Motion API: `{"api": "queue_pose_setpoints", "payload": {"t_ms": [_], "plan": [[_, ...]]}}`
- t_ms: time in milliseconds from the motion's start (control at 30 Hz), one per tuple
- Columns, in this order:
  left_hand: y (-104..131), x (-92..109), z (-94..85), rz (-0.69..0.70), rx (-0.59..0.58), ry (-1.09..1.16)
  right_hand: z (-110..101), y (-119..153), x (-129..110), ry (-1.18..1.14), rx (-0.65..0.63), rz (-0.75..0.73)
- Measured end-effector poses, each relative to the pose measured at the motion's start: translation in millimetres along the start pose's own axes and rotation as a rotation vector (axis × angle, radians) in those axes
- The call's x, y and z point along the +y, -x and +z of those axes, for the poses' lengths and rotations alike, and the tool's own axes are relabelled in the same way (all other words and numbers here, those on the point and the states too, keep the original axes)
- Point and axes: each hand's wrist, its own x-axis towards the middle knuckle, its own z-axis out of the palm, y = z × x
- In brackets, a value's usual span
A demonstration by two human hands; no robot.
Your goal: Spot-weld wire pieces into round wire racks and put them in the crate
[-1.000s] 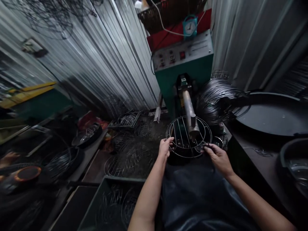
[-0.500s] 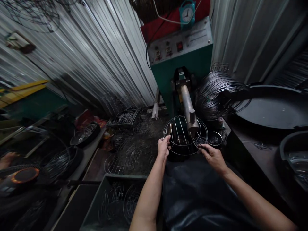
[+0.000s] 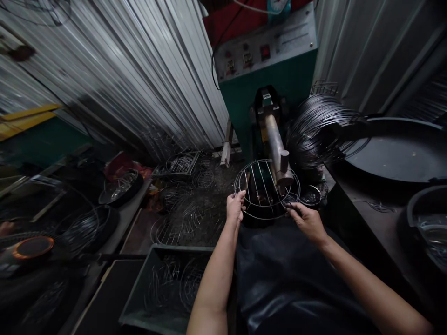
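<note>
Head view. Left hand (image 3: 235, 207): fingers closed on the left rim of a round wire rack (image 3: 262, 190), thumb over the ring. Right hand (image 3: 306, 221): fingers pinched on the rack's near right rim. Rack is held roughly level, under the tip of a metal arm (image 3: 276, 150) that projects from a green machine (image 3: 268, 79); the arm's end sits over the rack's right half. Coil of wire rings (image 3: 321, 130) is just right of the arm, beside a large dark pan (image 3: 398, 149). More wire racks (image 3: 181, 218) lie on the floor to the left. Grey bin (image 3: 164, 288) below, near the left forearm, holds loose wire pieces. Corrugated metal wall (image 3: 139, 83) behind.
</note>
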Motion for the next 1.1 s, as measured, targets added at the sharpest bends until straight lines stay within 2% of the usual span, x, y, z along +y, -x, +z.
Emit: {"api": "queue_pose_setpoints", "payload": {"t_ms": [100,233,400,1100], "plan": [[1.8,1.7,0.5,0.017,-0.005,-0.013,1.3,0.2,2.7,0.030,-0.008,-0.030],[4.3,2.9,1.0,0.035,0.013,-0.013,1.1,-0.3,1.0,-0.036,0.006,0.050],[3.0,1.6,0.9,0.034,-0.024,-0.019,-0.7,-0.3,-3.8,-0.122,0.024,0.115],[-6.9,0.4,7.4,-0.008,-0.002,-0.018,-0.2,-12.0,-7.3,-0.111,0.053,0.100]]}}
